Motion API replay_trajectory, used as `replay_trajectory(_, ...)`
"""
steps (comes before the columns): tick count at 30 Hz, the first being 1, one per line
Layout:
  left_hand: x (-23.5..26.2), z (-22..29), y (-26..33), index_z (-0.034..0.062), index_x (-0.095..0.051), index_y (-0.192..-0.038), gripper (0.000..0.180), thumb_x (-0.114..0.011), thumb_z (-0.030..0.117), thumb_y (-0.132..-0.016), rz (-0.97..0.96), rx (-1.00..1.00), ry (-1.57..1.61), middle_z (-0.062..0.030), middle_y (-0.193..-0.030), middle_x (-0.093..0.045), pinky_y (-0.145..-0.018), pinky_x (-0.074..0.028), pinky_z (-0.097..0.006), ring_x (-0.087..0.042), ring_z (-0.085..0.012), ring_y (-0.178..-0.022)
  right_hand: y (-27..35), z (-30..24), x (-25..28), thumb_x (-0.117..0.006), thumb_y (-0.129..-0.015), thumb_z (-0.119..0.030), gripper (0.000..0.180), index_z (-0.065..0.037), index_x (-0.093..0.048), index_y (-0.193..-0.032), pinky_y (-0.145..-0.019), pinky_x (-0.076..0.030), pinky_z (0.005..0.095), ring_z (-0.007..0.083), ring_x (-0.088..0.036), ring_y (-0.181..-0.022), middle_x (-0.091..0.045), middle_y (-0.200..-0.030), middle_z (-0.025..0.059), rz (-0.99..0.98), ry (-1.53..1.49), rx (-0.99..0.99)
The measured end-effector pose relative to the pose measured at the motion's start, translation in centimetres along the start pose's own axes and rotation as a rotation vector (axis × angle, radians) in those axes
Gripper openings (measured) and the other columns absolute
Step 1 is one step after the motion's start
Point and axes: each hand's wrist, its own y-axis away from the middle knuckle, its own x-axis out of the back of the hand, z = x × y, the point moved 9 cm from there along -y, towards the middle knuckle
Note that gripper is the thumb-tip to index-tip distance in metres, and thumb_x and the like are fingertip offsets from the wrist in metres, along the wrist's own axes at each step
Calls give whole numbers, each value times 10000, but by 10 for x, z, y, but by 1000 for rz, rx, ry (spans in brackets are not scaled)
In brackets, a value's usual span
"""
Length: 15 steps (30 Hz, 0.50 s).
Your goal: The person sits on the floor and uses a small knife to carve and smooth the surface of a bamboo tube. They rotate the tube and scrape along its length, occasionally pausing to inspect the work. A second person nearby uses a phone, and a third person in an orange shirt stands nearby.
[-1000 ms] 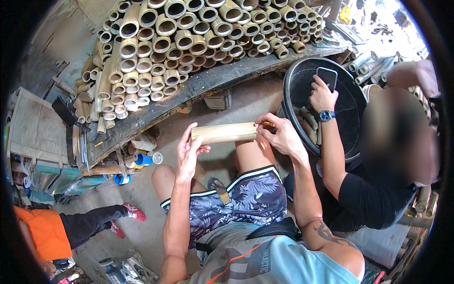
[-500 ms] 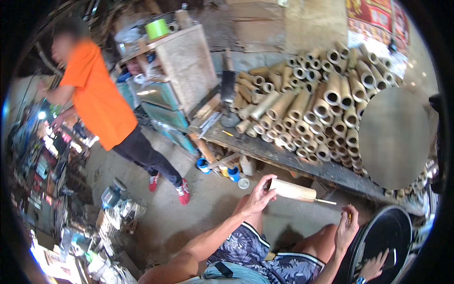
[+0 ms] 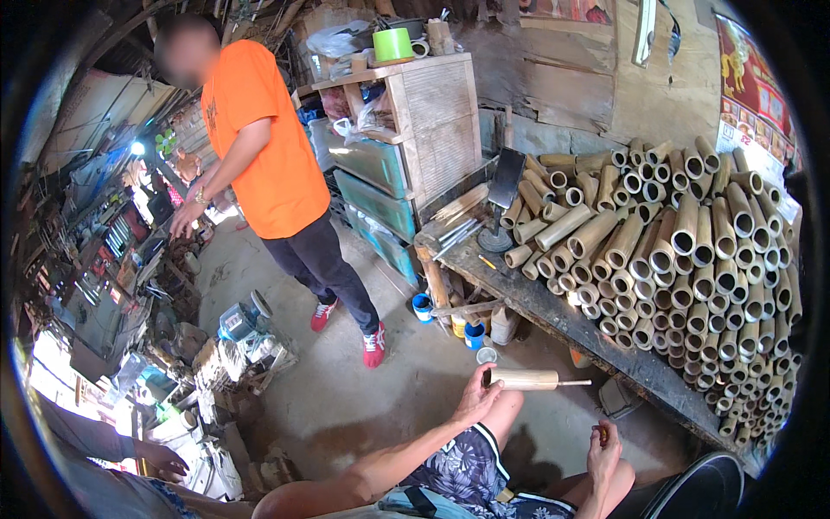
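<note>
My left hand [image 3: 477, 400] grips the left end of a short pale bamboo tube [image 3: 524, 379] and holds it level above my knees. A thin stick [image 3: 574, 382] pokes out of the tube's right end. My right hand [image 3: 603, 443] is lower and to the right, near my right knee and apart from the tube. Its fingers are curled shut, and I cannot tell whether anything small is inside them. I am seated, in patterned shorts [image 3: 454, 471].
A person in an orange shirt [image 3: 259, 147] stands at the left. A long workbench [image 3: 553, 316] carries a big stack of bamboo tubes [image 3: 683, 259]. A wooden cabinet [image 3: 415, 138] stands behind it, with blue cups [image 3: 422, 305] on the floor below. A black round object [image 3: 702, 489] lies at lower right.
My view has swung left, from the seated person with a phone to the standing person. My right hand left the tube's end and dropped to my knee. The left hand still holds the tube.
</note>
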Motion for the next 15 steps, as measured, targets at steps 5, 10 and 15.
replay_trajectory(5,-10,5,-2,137,-438,-1481,508,-676,219,-1040,-35,-6,-16,-35,-991,-582,-675,-516,-279,-584,-92,-772,1,15,10,-643,-962,9,217,2,-668,-1178,-792,-569,357,224,-732,-843,-762,-947,176,53,-32,-77)
replay_trajectory(10,-12,6,1,152,-423,-1487,508,-666,183,-1043,-40,-23,-20,-16,-904,-596,-675,-516,-262,-583,-76,-757,5,7,12,-639,-966,1,218,5,-663,-1183,-808,-568,371,241,-733,-861,-761,-957,182,51,-26,-49)
replay_trajectory(15,-15,-1,1,130,-435,-1480,507,-676,201,-1041,-54,55,45,-21,-922,-574,-642,-493,-257,-562,-73,-745,4,0,12,-629,-979,-31,226,4,-657,-1201,-834,-567,391,277,-739,-891,-763,-988,185,35,-38,-65)
